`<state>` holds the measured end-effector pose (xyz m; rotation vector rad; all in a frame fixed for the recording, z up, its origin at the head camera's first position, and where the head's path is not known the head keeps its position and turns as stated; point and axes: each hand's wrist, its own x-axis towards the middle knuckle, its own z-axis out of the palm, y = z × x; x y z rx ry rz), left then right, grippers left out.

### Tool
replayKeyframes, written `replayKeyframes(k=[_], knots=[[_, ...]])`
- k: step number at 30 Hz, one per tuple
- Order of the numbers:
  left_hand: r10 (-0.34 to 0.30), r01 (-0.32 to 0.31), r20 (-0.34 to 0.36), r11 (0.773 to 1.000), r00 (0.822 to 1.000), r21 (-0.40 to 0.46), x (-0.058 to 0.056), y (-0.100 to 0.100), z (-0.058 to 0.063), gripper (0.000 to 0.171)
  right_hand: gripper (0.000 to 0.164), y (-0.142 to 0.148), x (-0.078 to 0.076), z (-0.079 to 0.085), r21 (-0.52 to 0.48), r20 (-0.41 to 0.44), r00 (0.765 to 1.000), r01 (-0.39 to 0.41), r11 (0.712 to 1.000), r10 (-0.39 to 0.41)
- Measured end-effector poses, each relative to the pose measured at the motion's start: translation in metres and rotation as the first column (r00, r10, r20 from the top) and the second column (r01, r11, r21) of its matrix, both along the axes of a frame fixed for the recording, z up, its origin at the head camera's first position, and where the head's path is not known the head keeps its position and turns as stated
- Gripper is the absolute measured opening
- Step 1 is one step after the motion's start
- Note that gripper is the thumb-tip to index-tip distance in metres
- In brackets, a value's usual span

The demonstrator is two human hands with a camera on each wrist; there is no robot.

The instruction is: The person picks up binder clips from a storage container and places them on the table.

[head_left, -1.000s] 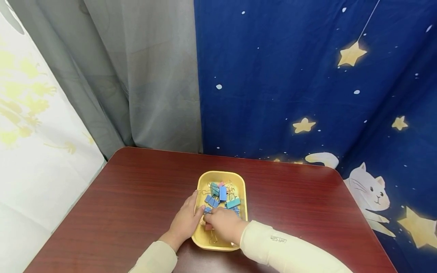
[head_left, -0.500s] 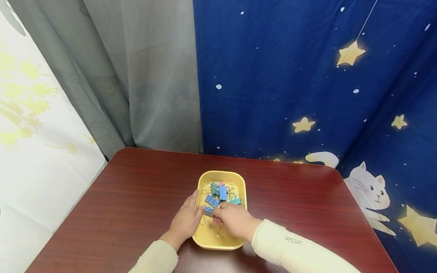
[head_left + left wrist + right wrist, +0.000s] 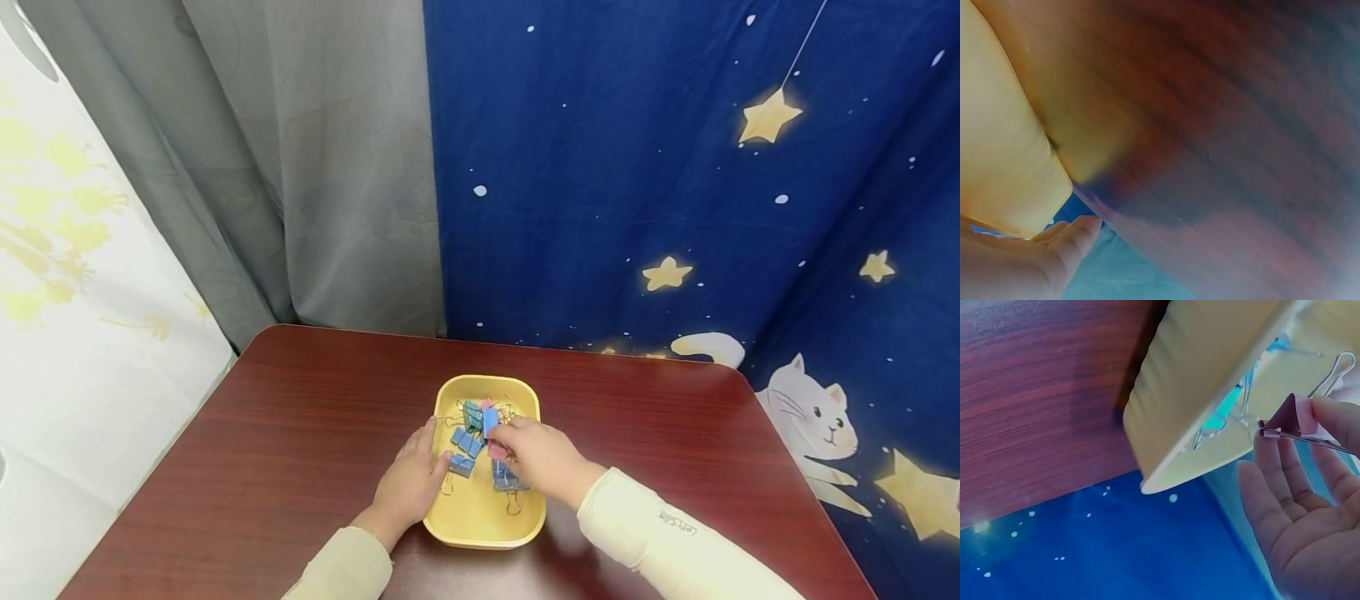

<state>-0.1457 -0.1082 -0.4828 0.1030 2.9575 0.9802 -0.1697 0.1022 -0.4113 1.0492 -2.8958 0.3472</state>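
Small dark lettering [image 3: 677, 523], apparently reading "Let's Slim," runs lengthwise along a person's pale right sleeve [image 3: 675, 546], as seen in the head view.

Pink clip [image 3: 497, 451] partly hidden by right hand [image 3: 546, 458], 2 sleeves [image 3: 343, 567] cut by bottom edge, tabletop reflections [image 3: 1100, 134] blurred

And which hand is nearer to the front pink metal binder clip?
Right: the right hand pinches the clip; the left hand, left of it, touches the yellow oblong plastic tray.

We see a plastic-looking tray [image 3: 465, 527], smooth inside, 1 pink clip [image 3: 1305, 415] with shiny metal handles [image 3: 1324, 378], glossy wood-grain tabletop [image 3: 337, 400]; matt cloth grey curtain [image 3: 352, 167], cloth blue curtain [image 3: 585, 167]
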Motion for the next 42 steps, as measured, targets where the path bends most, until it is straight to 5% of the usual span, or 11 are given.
replayKeyframes(k=[16, 23, 42], knots=[[0.002, -0.001, 0.009, 0.998, 1.0, -0.07, 0.0, 0.002, 0.001, 0.065, 0.032, 0.025, -0.01, 0.003, -0.124, 0.047, 0.988, 0.151, 0.981, -0.146], [0.005, -0.004, 0.014, 0.996, 1.0, -0.088, -0.001, 0.002, 0.001, 0.065, 0.03, 0.043, -0.012, -0.002, -0.131, -0.061, 0.98, 0.182, 0.975, -0.191], [0.005, -0.004, 0.011, 0.995, 1.0, -0.099, 0.0, 0.003, 0.001, 0.065, 0.03, 0.077, -0.016, -0.019, -0.118, -0.016, 0.966, 0.256, 0.96, -0.259]])
